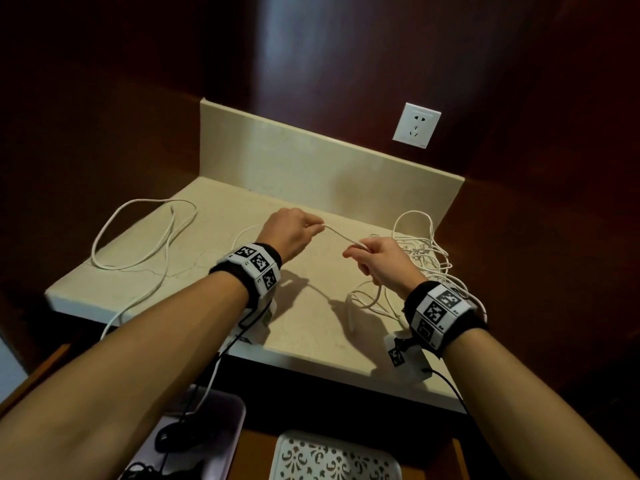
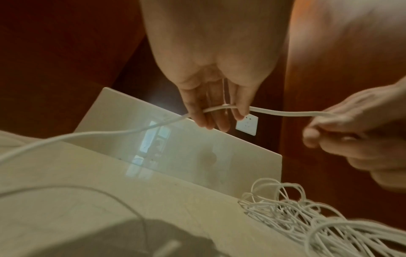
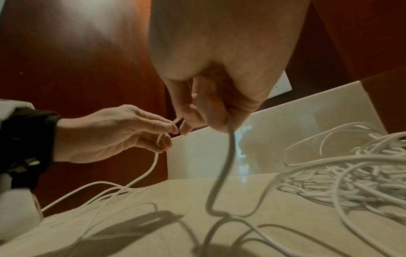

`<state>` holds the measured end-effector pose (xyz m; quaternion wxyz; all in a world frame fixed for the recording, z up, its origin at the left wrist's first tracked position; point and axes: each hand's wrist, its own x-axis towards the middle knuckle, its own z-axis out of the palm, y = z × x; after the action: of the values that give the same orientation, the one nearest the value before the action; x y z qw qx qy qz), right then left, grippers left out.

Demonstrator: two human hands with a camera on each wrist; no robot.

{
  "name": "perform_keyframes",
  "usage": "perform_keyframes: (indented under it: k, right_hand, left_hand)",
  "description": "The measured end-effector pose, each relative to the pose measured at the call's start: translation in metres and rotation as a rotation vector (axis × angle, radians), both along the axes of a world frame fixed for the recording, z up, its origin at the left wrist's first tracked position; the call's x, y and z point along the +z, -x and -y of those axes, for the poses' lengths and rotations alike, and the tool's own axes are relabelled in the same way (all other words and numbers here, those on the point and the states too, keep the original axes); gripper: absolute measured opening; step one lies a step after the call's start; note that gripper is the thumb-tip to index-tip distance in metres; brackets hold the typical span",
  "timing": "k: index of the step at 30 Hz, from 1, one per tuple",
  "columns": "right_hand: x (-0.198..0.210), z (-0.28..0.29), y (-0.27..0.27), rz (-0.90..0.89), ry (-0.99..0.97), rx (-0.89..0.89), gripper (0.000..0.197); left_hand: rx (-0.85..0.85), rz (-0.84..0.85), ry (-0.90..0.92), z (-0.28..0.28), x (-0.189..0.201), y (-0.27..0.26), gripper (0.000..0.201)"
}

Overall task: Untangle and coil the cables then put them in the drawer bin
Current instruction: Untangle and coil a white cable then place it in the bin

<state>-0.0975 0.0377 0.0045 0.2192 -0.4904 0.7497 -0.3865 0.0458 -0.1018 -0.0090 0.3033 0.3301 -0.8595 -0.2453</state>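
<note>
1. The left hand [image 1: 292,233], at the centre of the head view, pinches a thin white cable [image 1: 341,238] between thumb and fingertips; its grip is narrow, closed round that strand
2. The right hand [image 1: 382,263], just right of centre, curls its fingers round the same thin white cable, so a short length runs taut between the two hands above the cream stone surface [image 1: 304,327]
3. From the left hand the cable trails in wide loose loops [image 1: 138,233] over the left part of the surface and hangs over its near edge
4. A dense tangle of white cable [image 1: 424,251] lies on the right part of the surface, just beyond the right hand, near the raised cream back panel [image 1: 311,161]
5. A white wall socket [image 1: 416,125] sits on the dark red-brown wall in the upper right
6. At the bottom of the frame, below the surface, a pale purple bin [image 1: 214,441] holding dark cords and a white patterned tray [image 1: 332,457] lie side by side
</note>
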Motion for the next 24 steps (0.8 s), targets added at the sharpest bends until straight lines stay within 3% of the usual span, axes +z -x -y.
perform_keyframes:
  k: [3, 7, 9, 13, 16, 20, 24]
  right_hand:
    - [-0.006, -0.013, 0.008, 0.085, -0.039, 0.011, 0.022]
    - [-0.010, -0.018, 0.013, 0.098, -0.034, -0.003, 0.026]
    - [-0.010, -0.015, 0.010, 0.026, -0.024, -0.002, 0.026]
    - [-0.008, -0.013, 0.007, -0.131, -0.005, 0.024, 0.023]
    - [-0.007, -0.014, 0.006, -0.176, 0.003, 0.025, 0.021]
    - [-0.013, -0.017, 0.011, -0.131, -0.029, -0.003, 0.020]
    - [-0.016, -0.028, 0.022, -0.211, -0.100, 0.025, 0.029]
  left_hand:
    - [0.151, -0.061, -0.027, 0.010, 0.001, -0.009, 0.029]
    - [0.233, 0.036, -0.024, 0.007, 0.001, -0.010, 0.026]
    - [0.160, 0.042, -0.024, -0.001, 0.000, -0.006, 0.029]
    - [-0.163, 0.110, -0.056, -0.019, 0.002, 0.000, 0.027]
    - [-0.224, 0.117, -0.071, -0.023, 0.005, 0.001, 0.022]
    - [-0.043, 0.060, 0.007, -0.013, 0.007, -0.003, 0.024]
    - [0.134, 0.053, 0.016, 0.004, 0.008, -0.011, 0.024]
